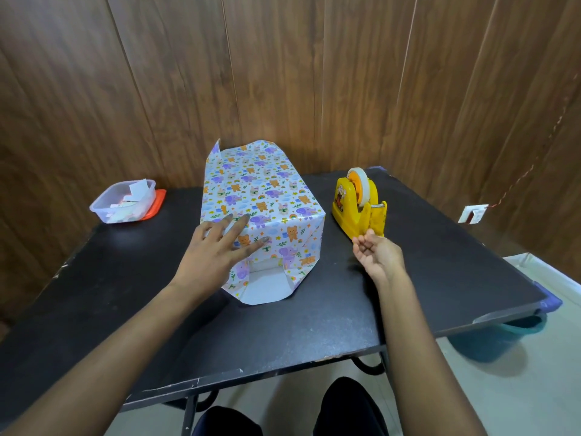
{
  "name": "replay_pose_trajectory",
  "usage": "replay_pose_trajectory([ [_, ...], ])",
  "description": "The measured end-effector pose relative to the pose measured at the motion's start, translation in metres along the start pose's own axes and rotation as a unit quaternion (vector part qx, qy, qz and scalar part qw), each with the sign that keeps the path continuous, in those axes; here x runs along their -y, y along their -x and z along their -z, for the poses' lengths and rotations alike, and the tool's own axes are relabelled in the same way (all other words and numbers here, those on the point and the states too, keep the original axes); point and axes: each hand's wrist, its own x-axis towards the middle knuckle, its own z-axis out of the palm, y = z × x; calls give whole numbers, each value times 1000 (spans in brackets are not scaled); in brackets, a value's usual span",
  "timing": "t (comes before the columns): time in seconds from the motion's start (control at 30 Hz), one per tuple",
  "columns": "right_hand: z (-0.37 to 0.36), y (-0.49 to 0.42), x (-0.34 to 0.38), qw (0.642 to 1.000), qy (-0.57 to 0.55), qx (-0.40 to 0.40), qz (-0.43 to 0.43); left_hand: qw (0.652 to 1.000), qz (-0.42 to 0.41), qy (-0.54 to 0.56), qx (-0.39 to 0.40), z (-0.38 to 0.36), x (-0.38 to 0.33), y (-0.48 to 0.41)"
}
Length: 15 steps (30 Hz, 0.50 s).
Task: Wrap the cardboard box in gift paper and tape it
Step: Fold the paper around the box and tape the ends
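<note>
Ok, status: gift paper [261, 196] is wrapped over the cardboard box [263, 264], mid-table, long axis running away from the camera. Box is nearly all hidden; only a pale strip shows in the near opening, prob. its end face. Near end isn't closed: the side flaps are folded in and the bottom flap [264, 289] lies flat on the table [314, 325], white side up. At the far end, spare paper sticks up past the box.

Left hand [220, 247]: fingers straight and spread wide, pressing flat on the paper at the near top edge, left corner. Fingertips reach onto the top face and the thumb lies across the front face. No pinch, just palm and fingers holding the paper down.

Right hand [379, 251]: palm turned up and inward, fingers loosely curled, tips right at the front foot of the yellow tape dispenser [358, 212], below the cutter. Can't tell if it's pinching a tape end or holding nothing — too small and blurred. It's clear of the box.

The dispenser sits just right of the box, not touching it, w/ the tape roll [358, 187] upright in its slot.

Far left: clear plastic tub [124, 199] w/ paper scraps inside, sitting on its orange lid [157, 202], well apart from the box.
</note>
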Motion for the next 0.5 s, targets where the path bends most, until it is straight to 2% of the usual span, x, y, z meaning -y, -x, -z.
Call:
replay_pose_trajectory([
  [0.13,-15,33,-1,988,75,121,55,999,-14,15,-33,-7,7,-1],
  [0.3,-48,80,-48,944,178,279,0,994,-5,39,-103,-15,12,1],
  [0.4,-70,96,-80,928,225,298,-11,989,-2,94,-113,-13,15,-1],
  [0.5,-93,103,-105,943,204,259,-34,980,-30,171,-97,-7,22,-4],
])
